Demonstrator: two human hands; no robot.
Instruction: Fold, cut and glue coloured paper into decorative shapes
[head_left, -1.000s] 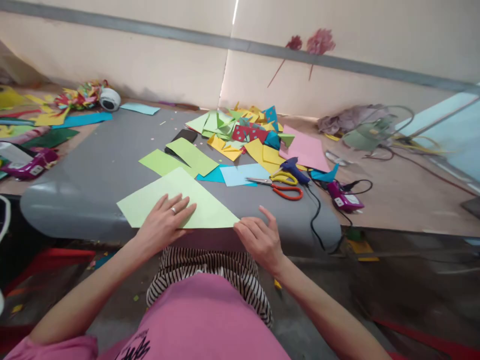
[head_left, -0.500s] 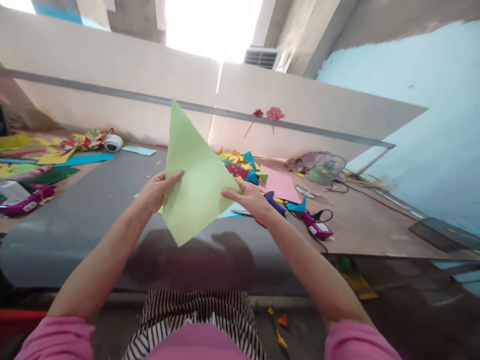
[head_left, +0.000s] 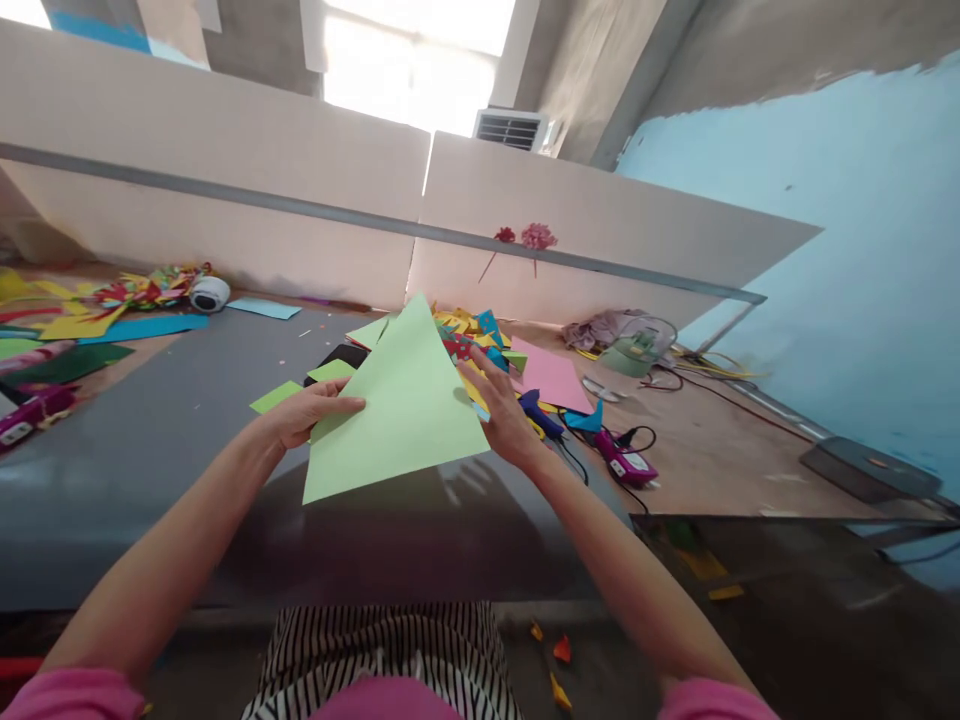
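A light green paper (head_left: 397, 410), roughly triangular in outline, is raised above the grey tabletop. My left hand (head_left: 311, 408) pinches its left edge, thumb on top and fingers underneath. Beside the right edge, my right hand (head_left: 504, 410) has its fingers stretched and apart, close to the paper's right corner; whether it touches the paper is hard to tell. Behind the paper lie small green pieces (head_left: 277, 397) and a dark object (head_left: 337, 360), partly covered.
Coloured paper scraps (head_left: 469, 325) and a pink sheet (head_left: 551, 376) lie beyond my right hand, with a blue glue gun (head_left: 541, 412) and a purple device (head_left: 626, 462) nearer. A white camera-like object (head_left: 210, 294) and more paper strips (head_left: 142, 290) are at the back left.
The green paper has tilted down and its top point is lower. My right hand has let go of its hold and opened its fingers. The view has shifted slightly.
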